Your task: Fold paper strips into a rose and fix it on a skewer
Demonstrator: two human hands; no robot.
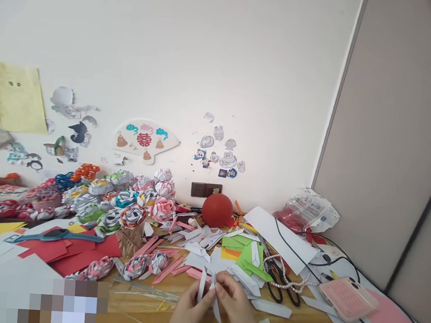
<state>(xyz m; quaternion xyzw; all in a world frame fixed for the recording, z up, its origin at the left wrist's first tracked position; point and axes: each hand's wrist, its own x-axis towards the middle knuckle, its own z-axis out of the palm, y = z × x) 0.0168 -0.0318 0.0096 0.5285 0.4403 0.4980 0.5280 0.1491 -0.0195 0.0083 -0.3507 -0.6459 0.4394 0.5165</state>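
Folded white paper strips [216,311] are pinched between my two hands above the wooden table [147,318]. My left hand [191,304] closes its thumb and fingers on the strips from the left. From the right, my right hand [232,299] grips the same paper near its middle, fingers bent and thumb against it. One strip end points up, and another hangs down between the hands. Just beyond lie pink folded strips [168,269], white folded strips [245,279] and green paper pieces [251,258].
Black-handled scissors [276,282] and a bead string [303,284] lie right of my hands, near a pink case [349,299]. A red ball [217,210] sits by the wall. Folded paper flowers [125,200], red paper [85,258] and a blue watch [54,234] lie left.
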